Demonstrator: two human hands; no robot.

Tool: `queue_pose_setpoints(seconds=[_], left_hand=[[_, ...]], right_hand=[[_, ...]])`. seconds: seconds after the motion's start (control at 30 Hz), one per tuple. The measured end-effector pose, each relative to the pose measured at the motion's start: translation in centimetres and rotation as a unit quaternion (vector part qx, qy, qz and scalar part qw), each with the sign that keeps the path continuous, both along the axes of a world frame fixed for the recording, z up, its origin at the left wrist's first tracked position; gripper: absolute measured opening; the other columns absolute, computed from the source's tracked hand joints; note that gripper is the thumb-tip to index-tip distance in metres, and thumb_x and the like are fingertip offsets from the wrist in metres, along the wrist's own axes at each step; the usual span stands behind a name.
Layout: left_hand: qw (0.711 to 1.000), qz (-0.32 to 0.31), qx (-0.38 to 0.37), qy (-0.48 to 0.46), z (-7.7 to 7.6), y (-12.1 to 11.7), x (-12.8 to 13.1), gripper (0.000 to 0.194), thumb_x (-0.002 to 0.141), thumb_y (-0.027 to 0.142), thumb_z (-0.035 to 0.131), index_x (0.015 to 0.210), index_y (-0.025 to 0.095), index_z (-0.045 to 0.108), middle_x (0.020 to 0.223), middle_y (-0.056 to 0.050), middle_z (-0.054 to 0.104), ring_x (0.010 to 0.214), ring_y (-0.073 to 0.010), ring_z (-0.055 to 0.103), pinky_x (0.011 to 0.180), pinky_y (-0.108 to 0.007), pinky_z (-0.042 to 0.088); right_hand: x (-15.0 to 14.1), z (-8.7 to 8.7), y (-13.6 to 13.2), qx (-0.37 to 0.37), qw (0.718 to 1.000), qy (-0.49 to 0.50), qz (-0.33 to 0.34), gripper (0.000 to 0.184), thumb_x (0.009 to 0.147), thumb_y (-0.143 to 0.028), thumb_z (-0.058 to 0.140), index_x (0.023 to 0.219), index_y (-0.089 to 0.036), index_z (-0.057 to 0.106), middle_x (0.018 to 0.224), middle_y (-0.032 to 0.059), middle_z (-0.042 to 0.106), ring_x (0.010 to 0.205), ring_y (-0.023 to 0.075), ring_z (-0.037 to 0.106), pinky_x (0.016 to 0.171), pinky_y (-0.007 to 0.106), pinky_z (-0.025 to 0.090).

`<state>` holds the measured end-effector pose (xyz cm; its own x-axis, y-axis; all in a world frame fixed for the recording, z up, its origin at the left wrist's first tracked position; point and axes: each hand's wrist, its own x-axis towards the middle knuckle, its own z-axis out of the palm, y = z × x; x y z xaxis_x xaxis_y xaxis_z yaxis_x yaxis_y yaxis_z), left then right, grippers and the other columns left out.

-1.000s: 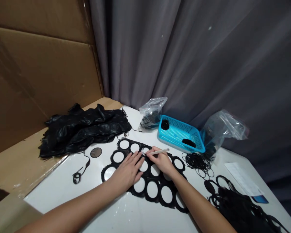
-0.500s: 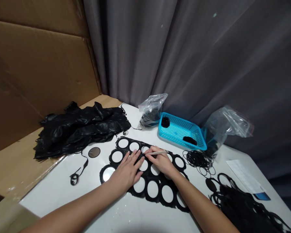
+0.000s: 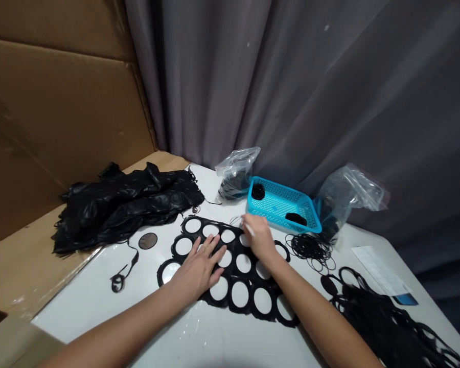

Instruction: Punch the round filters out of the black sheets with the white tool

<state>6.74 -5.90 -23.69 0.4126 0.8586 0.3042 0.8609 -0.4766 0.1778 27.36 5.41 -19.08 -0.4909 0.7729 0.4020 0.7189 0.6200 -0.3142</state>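
Note:
A black rubber sheet (image 3: 230,278) with several round holes lies on the white table (image 3: 199,337). My left hand (image 3: 199,266) lies flat on it, fingers spread. Farther back, my right hand (image 3: 257,236) is raised over the sheet's far edge, close to the blue basket (image 3: 279,207). It pinches a thin pale stick (image 3: 248,228), and a thin black ring (image 3: 235,221) hangs by the stick's tip. The hand is a little blurred.
A heap of black rubber scrap (image 3: 122,204) lies at the left, against cardboard (image 3: 61,112). Loose thin rings (image 3: 310,248) and two clear bags (image 3: 235,174) (image 3: 345,197) flank the basket. More black scrap (image 3: 387,317) and a paper slip (image 3: 379,271) are at the right. A dark disc (image 3: 147,240) lies left of the sheet.
My right hand has lifted off the sheet and moved back toward the blue basket with the stick, a thin ring coming up with it. The left hand stays on the sheet.

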Motion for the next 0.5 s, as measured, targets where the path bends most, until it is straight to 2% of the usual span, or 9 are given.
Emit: queue_pose_setpoints(seconds=[0.1,0.17,0.23,0.33,0.4,0.5], left_hand=[[1.000,-0.008,-0.002,-0.001,0.0,0.0,-0.5,0.048,0.098,0.036,0.053,0.144,0.022,0.049,0.156,-0.014,0.040,0.145,-0.0307,0.035,0.118,-0.053,0.024],[1.000,-0.016,-0.004,-0.003,0.3,0.2,-1.0,0.048,0.097,0.036,0.054,0.143,0.023,0.050,0.154,-0.013,0.043,0.143,-0.0312,0.038,0.117,-0.054,0.026],[1.000,-0.020,-0.005,-0.005,1.0,0.5,-1.2,0.047,0.096,0.035,0.056,0.141,0.024,0.052,0.152,-0.012,0.047,0.142,-0.0329,0.040,0.116,-0.056,0.027],[1.000,-0.027,-0.006,0.000,2.3,1.2,-0.5,0.037,0.093,0.027,0.057,0.129,0.021,0.060,0.144,-0.013,0.055,0.140,-0.0345,0.042,0.116,-0.058,0.026],[0.999,-0.043,-0.008,0.006,2.9,1.7,0.8,0.033,0.092,0.023,0.056,0.123,0.017,0.062,0.142,-0.016,0.056,0.138,-0.0324,0.045,0.117,-0.053,0.028],[0.997,-0.071,-0.010,0.007,2.7,1.9,3.2,0.043,0.092,0.025,0.057,0.133,0.012,0.054,0.145,-0.019,0.052,0.137,-0.0306,0.047,0.116,-0.045,0.034]], right_hand=[[2.7,2.0,2.6,0.039,0.988,0.078,-0.126,0.022,0.097,-0.025,0.041,0.087,-0.021,0.060,0.089,0.0118,0.068,0.082,0.0281,0.060,0.079,0.038,0.040],[4.4,2.9,3.2,0.024,0.981,0.120,-0.149,0.019,0.095,-0.028,0.045,0.083,-0.022,0.058,0.087,0.0091,0.069,0.078,0.0259,0.062,0.074,0.035,0.041],[5.4,3.0,2.6,-0.029,0.981,0.145,-0.123,0.017,0.093,-0.029,0.050,0.079,-0.023,0.057,0.082,0.0061,0.070,0.072,0.0238,0.063,0.068,0.033,0.042],[5.6,1.9,0.4,-0.125,0.977,0.164,-0.055,0.018,0.091,-0.031,0.054,0.075,-0.023,0.057,0.079,0.0039,0.070,0.073,0.0232,0.064,0.068,0.032,0.044],[5.1,0.9,-1.1,-0.186,0.966,0.177,-0.020,0.017,0.090,-0.030,0.056,0.074,-0.023,0.057,0.083,0.0032,0.072,0.079,0.0229,0.066,0.072,0.032,0.046],[4.5,-0.4,-2.6,-0.250,0.951,0.182,0.016,0.013,0.090,-0.028,0.057,0.077,-0.024,0.060,0.088,0.0012,0.073,0.084,0.0213,0.067,0.078,0.032,0.047]])
